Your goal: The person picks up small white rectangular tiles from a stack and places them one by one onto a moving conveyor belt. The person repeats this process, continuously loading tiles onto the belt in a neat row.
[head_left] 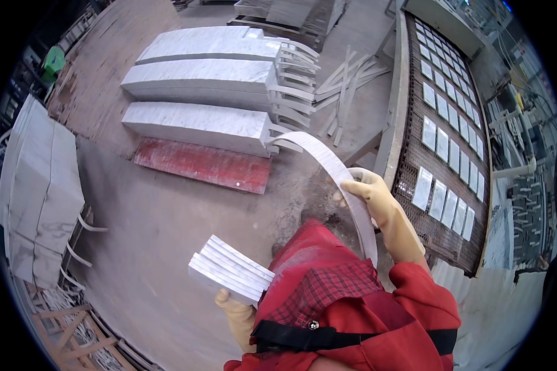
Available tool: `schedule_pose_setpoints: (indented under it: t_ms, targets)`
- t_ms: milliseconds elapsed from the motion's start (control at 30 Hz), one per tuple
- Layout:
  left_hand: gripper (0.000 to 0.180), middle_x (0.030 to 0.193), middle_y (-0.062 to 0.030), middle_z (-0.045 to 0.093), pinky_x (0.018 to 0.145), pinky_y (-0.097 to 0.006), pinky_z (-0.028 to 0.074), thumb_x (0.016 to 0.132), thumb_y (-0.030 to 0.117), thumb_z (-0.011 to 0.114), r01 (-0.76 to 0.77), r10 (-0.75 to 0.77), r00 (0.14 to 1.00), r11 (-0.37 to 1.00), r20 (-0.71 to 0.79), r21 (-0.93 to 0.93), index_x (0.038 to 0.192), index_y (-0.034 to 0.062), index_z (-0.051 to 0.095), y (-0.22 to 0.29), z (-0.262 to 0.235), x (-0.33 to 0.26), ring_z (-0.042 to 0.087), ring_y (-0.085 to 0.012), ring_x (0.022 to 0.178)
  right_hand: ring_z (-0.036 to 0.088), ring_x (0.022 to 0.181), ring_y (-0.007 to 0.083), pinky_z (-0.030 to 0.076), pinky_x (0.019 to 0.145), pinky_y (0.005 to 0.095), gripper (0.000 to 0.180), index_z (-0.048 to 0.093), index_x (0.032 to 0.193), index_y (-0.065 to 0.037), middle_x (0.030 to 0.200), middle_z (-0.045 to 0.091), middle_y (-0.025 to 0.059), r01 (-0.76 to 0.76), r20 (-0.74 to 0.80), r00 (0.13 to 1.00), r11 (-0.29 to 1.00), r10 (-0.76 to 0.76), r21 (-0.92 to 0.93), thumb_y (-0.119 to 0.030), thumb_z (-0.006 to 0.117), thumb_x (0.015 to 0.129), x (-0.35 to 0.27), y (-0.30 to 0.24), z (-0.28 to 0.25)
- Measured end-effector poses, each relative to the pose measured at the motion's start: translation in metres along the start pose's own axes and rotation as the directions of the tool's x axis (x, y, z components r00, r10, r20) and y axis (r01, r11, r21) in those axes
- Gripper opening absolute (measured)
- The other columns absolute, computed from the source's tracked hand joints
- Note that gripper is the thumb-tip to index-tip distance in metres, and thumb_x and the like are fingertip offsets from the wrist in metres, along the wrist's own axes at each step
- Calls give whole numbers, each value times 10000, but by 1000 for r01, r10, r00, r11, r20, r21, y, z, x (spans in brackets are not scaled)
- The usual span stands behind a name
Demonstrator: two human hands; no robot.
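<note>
My right hand [380, 201], in a cream rubber glove, is closed around a long, thin white stone strip [328, 159]. One end of this strip points toward the marble stacks and the other reaches down beside my red apron [315, 253]. Low and left of my body, my left hand [236, 315], gloved alike, grips a small bundle of white marble strips [229, 266]. The strips lie side by side, and their right end is hidden by the apron. Only the thumb and part of that glove show.
Stacked white marble slabs [198, 77] stand ahead, beside a red board [201, 164]. Loose strips [346, 86] litter the floor right of them. Along the right runs a mesh conveyor [408, 229] carrying rows of marble tiles [442, 143]. At left are another marble stack [37, 185] and a wooden crate [74, 324].
</note>
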State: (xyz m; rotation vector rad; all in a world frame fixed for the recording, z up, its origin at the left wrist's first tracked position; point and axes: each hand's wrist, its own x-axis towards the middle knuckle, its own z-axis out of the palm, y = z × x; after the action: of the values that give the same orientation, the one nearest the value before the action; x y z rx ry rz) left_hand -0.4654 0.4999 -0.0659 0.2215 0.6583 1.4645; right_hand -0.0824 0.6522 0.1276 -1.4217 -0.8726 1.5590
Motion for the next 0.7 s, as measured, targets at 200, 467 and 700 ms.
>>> schedule_pose_setpoints:
  t_ms: [200, 467, 700]
  targets:
    - [864, 1419, -230, 632, 1075, -510, 569, 902, 514, 649, -15, 10, 999, 993, 44, 116, 1529, -57, 479, -19, 90, 34, 661, -354, 1258, 710, 767, 159, 582, 734, 284, 377, 631, 1328, 49, 959, 774, 125, 177, -170, 973, 979, -159, 98, -156, 704, 1020, 53, -38, -67]
    - [778, 1491, -197, 590, 1100, -499, 559, 969, 433, 603, 47, 25, 960, 968, -280, 246, 1590, -1, 431, -69, 136, 39, 634, -343, 1315, 699, 805, 143, 569, 745, 276, 451, 643, 1349, 37, 995, 787, 92, 584, -363, 744, 810, -562, -56, -240, 738, 1006, 180, -204, -200]
    - [1010, 1507, -222, 570, 1122, -578, 515, 842, 573, 706, 103, -61, 979, 971, -196, 216, 1626, 24, 383, -94, 174, 27, 603, -411, 1338, 732, 1036, 250, 561, 943, 403, 491, 685, 1345, -3, 1187, 778, 143, 461, -565, 459, 727, -686, -509, -349, 732, 1001, 333, -316, -378]
